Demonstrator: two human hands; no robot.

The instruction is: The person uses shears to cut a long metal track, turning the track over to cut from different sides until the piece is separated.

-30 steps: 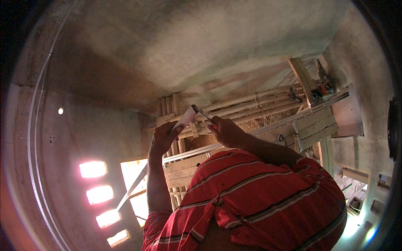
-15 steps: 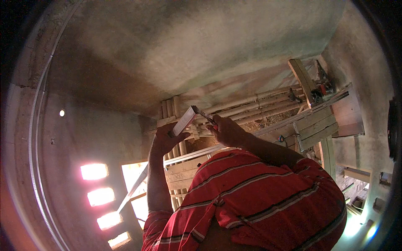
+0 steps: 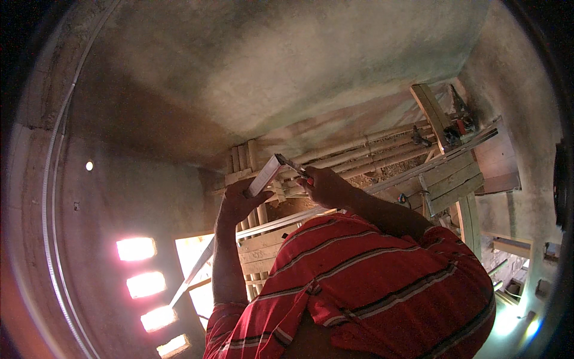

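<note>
Both the left hand (image 3: 242, 200) and the right hand (image 3: 324, 186) are busy, up in front of a red striped shirt (image 3: 365, 263). The left hand is partly closed around a shiny metal strip (image 3: 265, 176), with its thumb sticking out to the side. The strip tilts up from that hand — its top end leans to the right. The right hand is closed on a small tool (image 3: 295, 167) with a bit of red on its handle. The tool's tip is right at the strip's top end — I cannot tell if it bites into it. Behind the hands are long round poles (image 3: 353, 157) and flat wooden boards (image 3: 263, 248). Bright light comes through four holes (image 3: 145, 285) in the wall (image 3: 107, 197) on the left.
</note>
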